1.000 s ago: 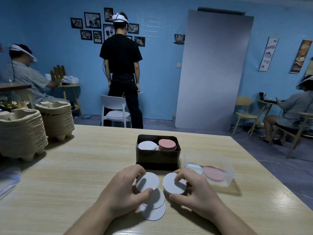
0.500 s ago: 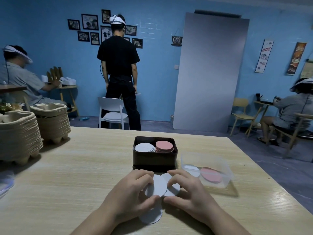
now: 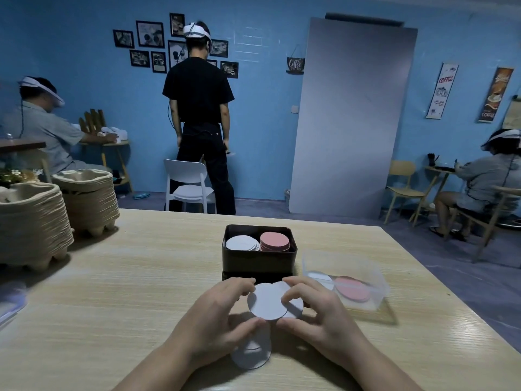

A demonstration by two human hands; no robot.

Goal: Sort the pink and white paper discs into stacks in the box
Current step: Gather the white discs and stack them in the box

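The left hand (image 3: 222, 323) and right hand (image 3: 318, 320) pinched white round paper discs (image 3: 266, 304) near the dark rectangular box (image 3: 258, 263) holding a white stack (image 3: 242, 243) and pink stack (image 3: 274, 240). Further discs (image 3: 252, 355) on the worktop (image 3: 141, 277) lay partly hidden beneath the left hand.

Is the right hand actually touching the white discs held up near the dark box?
Touching. The head view shows the right hand pinching the white discs at their right edge, fingers on top, thumb below.
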